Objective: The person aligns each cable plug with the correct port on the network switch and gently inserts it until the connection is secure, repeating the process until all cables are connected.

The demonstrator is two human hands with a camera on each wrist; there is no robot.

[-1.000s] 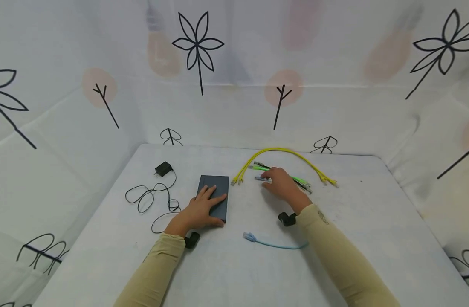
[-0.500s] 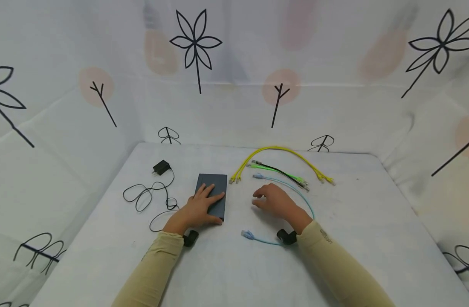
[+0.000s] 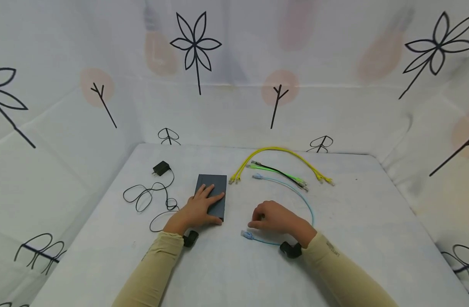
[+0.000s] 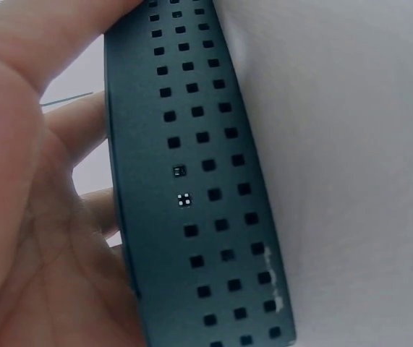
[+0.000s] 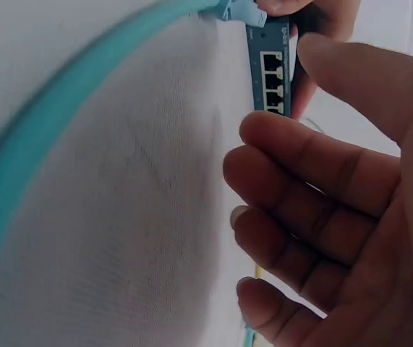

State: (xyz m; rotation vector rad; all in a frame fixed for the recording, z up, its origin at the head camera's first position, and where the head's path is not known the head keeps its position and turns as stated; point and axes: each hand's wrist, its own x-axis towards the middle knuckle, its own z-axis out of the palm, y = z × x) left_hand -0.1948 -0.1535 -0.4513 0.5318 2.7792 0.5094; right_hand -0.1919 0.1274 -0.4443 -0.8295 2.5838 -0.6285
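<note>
My left hand (image 3: 198, 211) rests with spread fingers on a dark blue-grey network switch (image 3: 215, 181), its thumb at the near edge. The left wrist view shows the switch's side (image 4: 137, 159) pierced by rows of square vent holes. My right hand (image 3: 277, 218), fingers loosely bent, is held over the curve of a light blue Ethernet cable and holds nothing. That cable's near plug (image 3: 248, 235) lies just in front of the hand; its far plug (image 3: 258, 176) lies farther back. In the right wrist view, a row of ports (image 5: 273, 81) shows on the switch beyond my fingers.
Behind the blue cable lie a green Ethernet cable (image 3: 265, 168) and a black one (image 3: 281, 172) side by side. Yellow cables (image 3: 274, 148) arch behind them. To the left is a black power adapter (image 3: 161, 168) with its thin cord (image 3: 167, 192) looped on the white table.
My right hand has let go of the blue cable's far plug and drawn back toward me, near the other plug. The left hand has stayed on the switch.
</note>
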